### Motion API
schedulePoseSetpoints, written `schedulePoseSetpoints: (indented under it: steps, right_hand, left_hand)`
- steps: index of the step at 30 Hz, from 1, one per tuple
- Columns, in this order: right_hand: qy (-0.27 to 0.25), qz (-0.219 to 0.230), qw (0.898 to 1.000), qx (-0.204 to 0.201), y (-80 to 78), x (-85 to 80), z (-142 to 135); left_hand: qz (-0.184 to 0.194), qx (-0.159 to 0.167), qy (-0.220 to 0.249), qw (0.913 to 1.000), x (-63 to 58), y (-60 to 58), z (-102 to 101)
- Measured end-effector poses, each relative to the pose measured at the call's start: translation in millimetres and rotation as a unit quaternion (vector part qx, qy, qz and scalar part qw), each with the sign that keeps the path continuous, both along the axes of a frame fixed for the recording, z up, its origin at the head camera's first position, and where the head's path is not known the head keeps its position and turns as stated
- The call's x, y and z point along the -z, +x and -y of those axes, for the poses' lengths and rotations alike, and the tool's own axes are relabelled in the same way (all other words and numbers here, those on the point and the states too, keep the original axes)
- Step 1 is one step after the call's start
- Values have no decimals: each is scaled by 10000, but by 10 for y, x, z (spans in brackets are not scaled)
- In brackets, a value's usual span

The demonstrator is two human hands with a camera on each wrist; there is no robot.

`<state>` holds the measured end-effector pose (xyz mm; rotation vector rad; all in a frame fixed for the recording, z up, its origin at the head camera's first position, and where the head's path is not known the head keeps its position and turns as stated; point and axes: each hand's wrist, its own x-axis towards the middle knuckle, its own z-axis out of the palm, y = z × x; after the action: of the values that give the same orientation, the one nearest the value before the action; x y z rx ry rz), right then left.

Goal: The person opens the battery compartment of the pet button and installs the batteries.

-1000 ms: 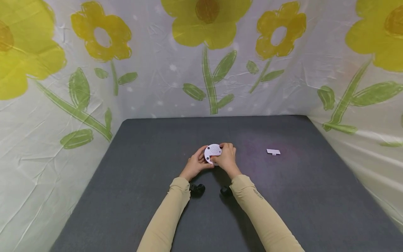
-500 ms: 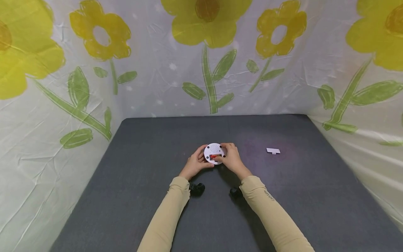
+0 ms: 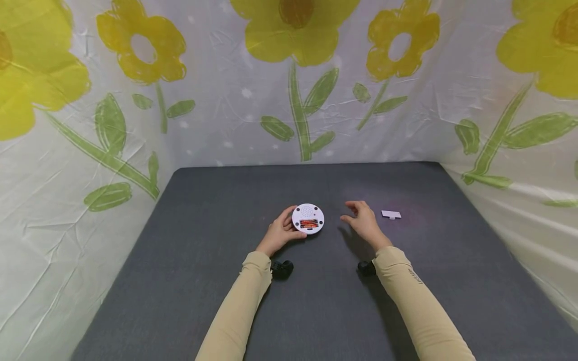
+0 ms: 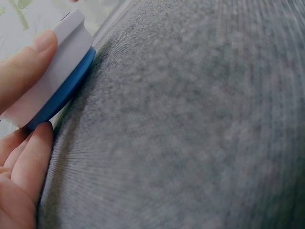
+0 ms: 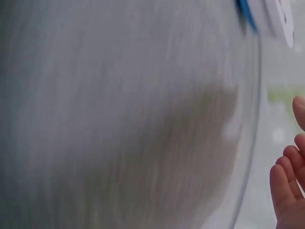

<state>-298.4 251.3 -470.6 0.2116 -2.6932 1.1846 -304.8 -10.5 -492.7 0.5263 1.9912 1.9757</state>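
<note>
My left hand (image 3: 278,235) grips the left edge of a round white device (image 3: 307,214), its perforated underside facing up. Two red batteries (image 3: 309,223) appear to lie side by side in its uncovered compartment. The left wrist view shows the thumb on the device's white side (image 4: 47,76) and fingers at its blue lower part (image 4: 64,93). My right hand (image 3: 365,223) is off to the right of the device, holding nothing, its fingers loosely bent. Just beyond it lies a small white battery cover (image 3: 391,214) with a tab.
The dark grey table (image 3: 226,200) spreads around the hands. Black wrist-worn devices (image 3: 282,270) sit below both wrists. A white cloth (image 3: 217,115) with yellow flowers hangs behind the table and along its sides.
My right hand has let go of the device and moved right, toward the battery cover, uncovering the batteries. My left hand has stayed on the device.
</note>
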Motion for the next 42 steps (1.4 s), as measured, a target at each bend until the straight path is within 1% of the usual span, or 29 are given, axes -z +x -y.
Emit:
schedulePoseSetpoints:
  steps: [3, 6, 10, 13, 16, 20, 24, 26, 29, 35, 39, 42]
  right_hand:
    - [161, 70, 9998, 96, 0, 17, -224]
    - [200, 264, 9992, 208, 26, 12, -423]
    - [264, 426, 9979, 406, 75, -9, -627]
    - [329, 419, 9970, 557, 90, -12, -746]
    - [379, 499, 9953, 738, 91, 2, -848]
    - [523, 608, 9924, 935, 91, 35, -967]
    - [657, 621, 9913, 957, 96, 71, -1053]
    - [677, 634, 9910, 961, 97, 88, -1083]
    - [660, 677, 9907, 973, 88, 104, -1108]
    - [751, 772, 9900, 911, 44, 117, -1143]
    - [887, 846, 9894, 779, 30, 128, -1160]
    - [1025, 755, 9894, 696, 25, 138, -1162]
  left_hand:
    - [29, -3, -28, 10000, 0, 4, -5]
    - [15, -82, -4, 10000, 117, -52, -15]
    - [-84, -272, -71, 9996, 249, -116, -34]
    - [-144, -322, -126, 9993, 243, -121, -41]
    - [-91, -298, -111, 9995, 215, -112, -35]
    - [0, -139, 1, 9999, 121, -61, -18]
    - [-18, -8, 29, 10000, 25, -11, -8]
    - [-11, 3, 29, 10000, 13, -6, -9]
    - [9, -24, 103, 9999, 40, -23, -13]
    - [-66, -188, 103, 9997, 215, -108, -34]
    - [-111, -255, 46, 9996, 256, -114, -37]
    - [-111, -277, 37, 9995, 262, -110, -37]
